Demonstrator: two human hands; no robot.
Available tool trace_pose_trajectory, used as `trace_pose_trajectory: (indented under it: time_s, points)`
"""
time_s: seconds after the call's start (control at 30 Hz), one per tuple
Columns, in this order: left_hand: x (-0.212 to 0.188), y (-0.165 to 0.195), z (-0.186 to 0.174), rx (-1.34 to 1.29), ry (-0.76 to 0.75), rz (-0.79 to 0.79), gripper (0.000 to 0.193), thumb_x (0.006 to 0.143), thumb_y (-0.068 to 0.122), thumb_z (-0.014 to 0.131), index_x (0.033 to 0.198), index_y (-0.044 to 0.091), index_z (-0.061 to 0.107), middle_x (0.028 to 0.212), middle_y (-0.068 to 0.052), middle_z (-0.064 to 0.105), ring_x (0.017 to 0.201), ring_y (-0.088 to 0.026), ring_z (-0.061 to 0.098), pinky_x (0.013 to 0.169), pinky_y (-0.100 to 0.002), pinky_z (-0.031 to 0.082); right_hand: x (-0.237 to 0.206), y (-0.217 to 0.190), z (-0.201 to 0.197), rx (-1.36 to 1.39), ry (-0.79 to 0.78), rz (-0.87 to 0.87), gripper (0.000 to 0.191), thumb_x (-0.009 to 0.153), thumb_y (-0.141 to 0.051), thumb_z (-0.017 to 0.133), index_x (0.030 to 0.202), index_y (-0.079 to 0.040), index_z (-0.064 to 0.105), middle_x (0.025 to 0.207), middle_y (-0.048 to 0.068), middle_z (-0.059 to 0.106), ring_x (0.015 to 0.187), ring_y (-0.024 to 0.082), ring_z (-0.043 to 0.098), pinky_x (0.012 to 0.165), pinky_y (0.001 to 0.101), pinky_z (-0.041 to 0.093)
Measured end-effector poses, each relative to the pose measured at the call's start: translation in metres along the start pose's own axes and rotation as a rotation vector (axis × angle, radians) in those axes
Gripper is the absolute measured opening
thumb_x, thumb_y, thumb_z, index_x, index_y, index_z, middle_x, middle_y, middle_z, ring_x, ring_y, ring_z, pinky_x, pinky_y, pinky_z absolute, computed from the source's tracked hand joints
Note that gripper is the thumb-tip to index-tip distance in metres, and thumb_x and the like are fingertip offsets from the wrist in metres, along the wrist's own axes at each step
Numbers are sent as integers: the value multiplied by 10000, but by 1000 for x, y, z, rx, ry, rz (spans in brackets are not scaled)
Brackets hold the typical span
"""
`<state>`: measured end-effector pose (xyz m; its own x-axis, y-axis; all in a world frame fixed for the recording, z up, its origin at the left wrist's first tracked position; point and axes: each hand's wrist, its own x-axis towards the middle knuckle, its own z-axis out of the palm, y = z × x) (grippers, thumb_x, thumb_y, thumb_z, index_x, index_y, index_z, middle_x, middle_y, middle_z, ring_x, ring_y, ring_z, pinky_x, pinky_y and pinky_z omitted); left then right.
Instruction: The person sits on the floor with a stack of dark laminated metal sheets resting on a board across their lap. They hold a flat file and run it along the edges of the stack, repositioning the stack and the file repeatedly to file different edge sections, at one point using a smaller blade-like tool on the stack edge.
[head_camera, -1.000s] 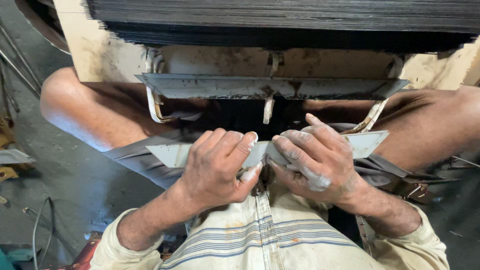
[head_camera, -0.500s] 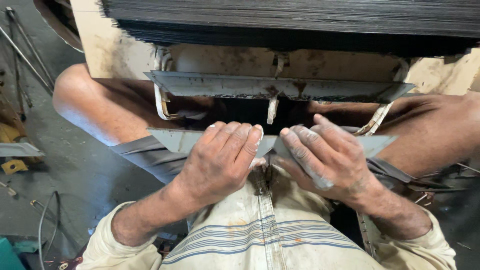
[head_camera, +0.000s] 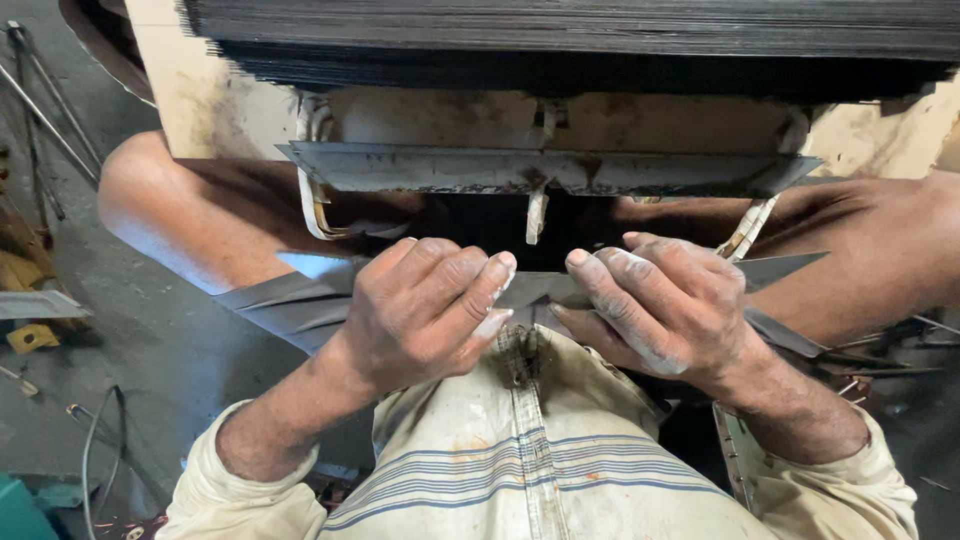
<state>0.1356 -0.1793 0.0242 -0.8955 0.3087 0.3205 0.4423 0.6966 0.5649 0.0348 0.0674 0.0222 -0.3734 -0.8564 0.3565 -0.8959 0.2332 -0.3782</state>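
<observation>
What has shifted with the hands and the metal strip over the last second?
Little. The left hand and right hand still grip the thin metal strip across the lap, but have drawn slightly apart, leaving a small gap between the fingertips. The stack of dark sheets and the angle bar above are unchanged.

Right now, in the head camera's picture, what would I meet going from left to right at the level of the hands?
Bare knee → left hand → thin grey metal strip gripped between both hands → right hand → strip's pointed end → other leg.
</observation>
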Motion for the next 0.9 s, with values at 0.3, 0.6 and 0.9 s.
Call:
trace_pose_trajectory:
  time_s: [0.3,0.6,0.9]
  points:
    - [15,2,6,212,29,51,461,880,98,797,1296,-31,646,1156,-115,635,1031,-273,647,896,-435,538,-1,7,-13,-61,31,5,458,879,-236,884,1167,47,668,940,112,698,821,260,703,796,387,622]
    - [5,9,27,29,-104,29,541,841,290,804,1219,-67,655,876,-65,589,738,-223,536,642,-376,406,-21,3,6,58,14,-25,459,846,-246,886,1154,31,689,912,99,701,760,258,674,737,366,596]
    - [5,2,16,250,41,198,414,848,168,758,1195,-50,697,780,-10,559,636,-155,506,578,-331,344,-25,14,-14,-38,77,-22,401,876,-331,843,1087,-13,720,869,87,701,781,239,700,850,438,608]
